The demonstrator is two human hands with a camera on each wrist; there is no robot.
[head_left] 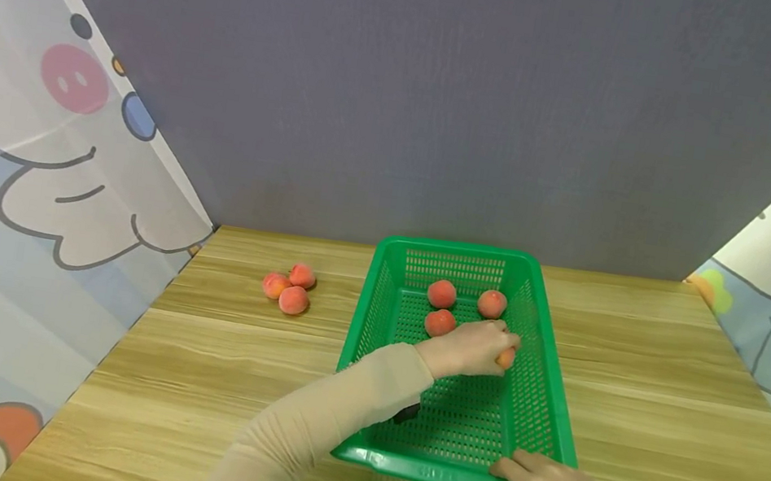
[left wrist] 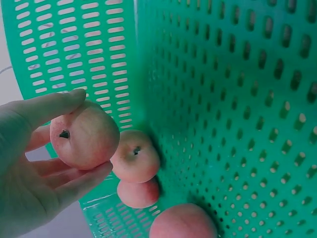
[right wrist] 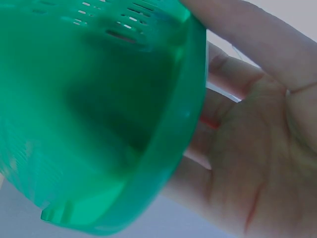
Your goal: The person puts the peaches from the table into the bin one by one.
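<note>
A green plastic basket (head_left: 540, 402) stands on the wooden table. My left hand (head_left: 489, 348) reaches into it and holds a peach (head_left: 505, 359) between thumb and fingers, just above the basket floor. In the left wrist view the held peach (left wrist: 79, 141) sits in my left hand (left wrist: 91, 133), stem end toward the camera. Three more peaches (head_left: 441, 293) lie in the basket's far half, close to my left hand. My right hand (head_left: 530, 473) grips the basket's near right rim (right wrist: 183, 129), thumb (right wrist: 247, 34) on one side and fingers on the other.
Three loose peaches (head_left: 293, 300) lie together on the table (head_left: 665, 411) left of the basket. A grey wall stands behind. Cartoon-printed panels (head_left: 31, 182) close off the left and right sides.
</note>
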